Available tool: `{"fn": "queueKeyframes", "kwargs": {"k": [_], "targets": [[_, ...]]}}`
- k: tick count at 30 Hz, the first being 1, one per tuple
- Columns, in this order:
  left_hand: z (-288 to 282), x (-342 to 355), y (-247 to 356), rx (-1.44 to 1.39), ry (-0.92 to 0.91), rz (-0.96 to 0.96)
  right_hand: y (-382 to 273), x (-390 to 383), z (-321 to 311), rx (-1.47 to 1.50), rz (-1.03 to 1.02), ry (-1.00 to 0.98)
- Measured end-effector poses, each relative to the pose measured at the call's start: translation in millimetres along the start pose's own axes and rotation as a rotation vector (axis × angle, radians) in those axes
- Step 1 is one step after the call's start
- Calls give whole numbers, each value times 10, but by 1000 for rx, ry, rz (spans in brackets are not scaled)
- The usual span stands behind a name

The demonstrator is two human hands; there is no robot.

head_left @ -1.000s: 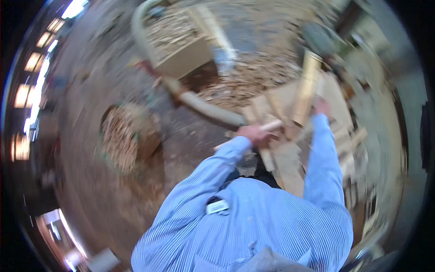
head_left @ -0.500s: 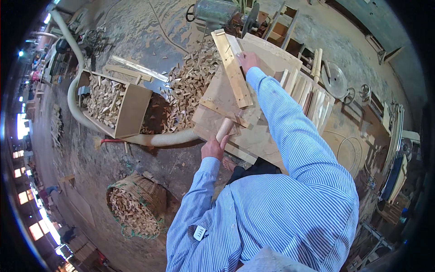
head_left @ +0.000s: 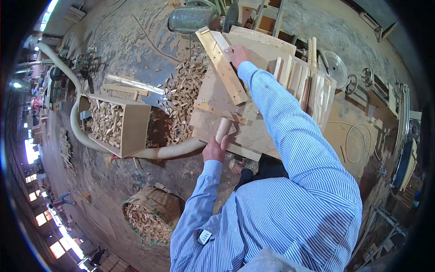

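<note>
My left hand [head_left: 215, 150] is closed around a pale wooden cylinder [head_left: 222, 129], like a thick handle, at the near edge of the worktable [head_left: 258, 129]. A flat wooden strip [head_left: 216, 110] crosses the tabletop just beyond the cylinder. My right hand [head_left: 238, 55] reaches to the far side, beside a long yellowish board [head_left: 223, 68] that lies slantwise on the table. Its fingers are bent over a pale piece of wood [head_left: 220, 41] next to that board. The fingertips are partly hidden, so how firmly they grip it is unclear.
Several wood strips [head_left: 299, 86] lie at the table's right. A green motor [head_left: 194, 19] with a disc stands beyond. Offcuts [head_left: 183, 90] heap up at the left, near an offcut-filled box [head_left: 136, 129], a ribbed hose [head_left: 174, 150] and a wicker basket [head_left: 156, 205] of scraps.
The whole view has shifted slightly, so the table and board appear further left. Both hands stay at about the same places on the table, the left still around the cylinder.
</note>
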State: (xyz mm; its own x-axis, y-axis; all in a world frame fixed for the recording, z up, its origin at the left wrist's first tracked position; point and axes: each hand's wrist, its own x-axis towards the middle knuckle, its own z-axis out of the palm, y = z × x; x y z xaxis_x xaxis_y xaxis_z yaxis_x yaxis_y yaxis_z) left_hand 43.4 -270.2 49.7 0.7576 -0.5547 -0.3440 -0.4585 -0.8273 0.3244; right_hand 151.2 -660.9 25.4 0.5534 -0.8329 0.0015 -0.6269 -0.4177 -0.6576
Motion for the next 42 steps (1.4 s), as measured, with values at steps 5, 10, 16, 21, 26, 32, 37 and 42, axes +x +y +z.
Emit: {"fn": "queueKeyframes", "kwargs": {"k": [5,10,16,21,26,32,37,42], "targets": [[-26,415,429,-7,-18,-10,167,542,-152,-4,-20,5],[-78,732,787,4,-43,-40,246,961,-298,-9,-44,-8],[-72,840,956,-41,32,-7,261,1105,-453,-29,-87,15],[-47,812,936,-3,14,-22,291,916,-576,10,-130,90],[-74,623,757,12,19,-15,291,574,-757,-99,-40,65],[-108,288,452,-30,13,-28,233,-37,-616,-26,-154,120],[-104,47,214,-59,8,-39,175,-249,-272,0,-54,-15],[-93,-125,26,3,-17,-22,73,-113,3,20,-53,-14]]}}
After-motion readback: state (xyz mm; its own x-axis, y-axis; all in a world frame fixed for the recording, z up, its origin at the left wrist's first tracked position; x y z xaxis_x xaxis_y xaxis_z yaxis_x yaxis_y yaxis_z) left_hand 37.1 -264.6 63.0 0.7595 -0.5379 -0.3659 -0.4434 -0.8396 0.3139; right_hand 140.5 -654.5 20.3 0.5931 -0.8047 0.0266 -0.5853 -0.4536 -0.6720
